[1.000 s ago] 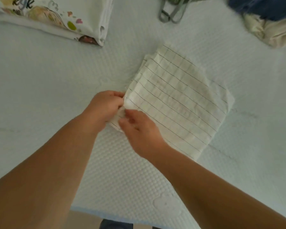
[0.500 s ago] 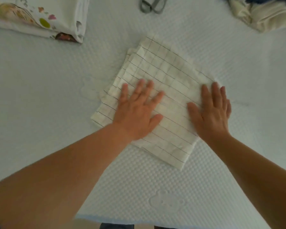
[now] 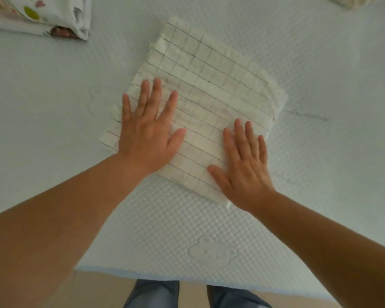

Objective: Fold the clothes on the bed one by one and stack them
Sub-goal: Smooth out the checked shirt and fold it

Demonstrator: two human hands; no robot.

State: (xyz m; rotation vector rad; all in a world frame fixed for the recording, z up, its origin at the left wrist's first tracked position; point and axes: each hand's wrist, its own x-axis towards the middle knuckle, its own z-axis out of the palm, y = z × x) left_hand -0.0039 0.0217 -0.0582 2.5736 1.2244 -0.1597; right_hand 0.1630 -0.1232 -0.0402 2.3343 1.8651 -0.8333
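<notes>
Hands flat on a folded checked cloth [image 3: 211, 85], centre of the frame, on the bed [image 3: 320, 63].

Left hand [image 3: 148, 134] lies spread, fingers straight, on the cloth's left part; right hand [image 3: 245, 167] lies likewise on its lower right corner, both pressing and neither gripping. The cloth looks thin, soft and light, folded into several layers, so it should flop and slide apart if lifted by one corner. Better, I judge, to slip fingers under two opposite edges and carry it level. A printed folded garment [image 3: 53, 16] sits at upper left, probably the stack. Another pale cloth [image 3: 353, 1] shows at upper right.
</notes>
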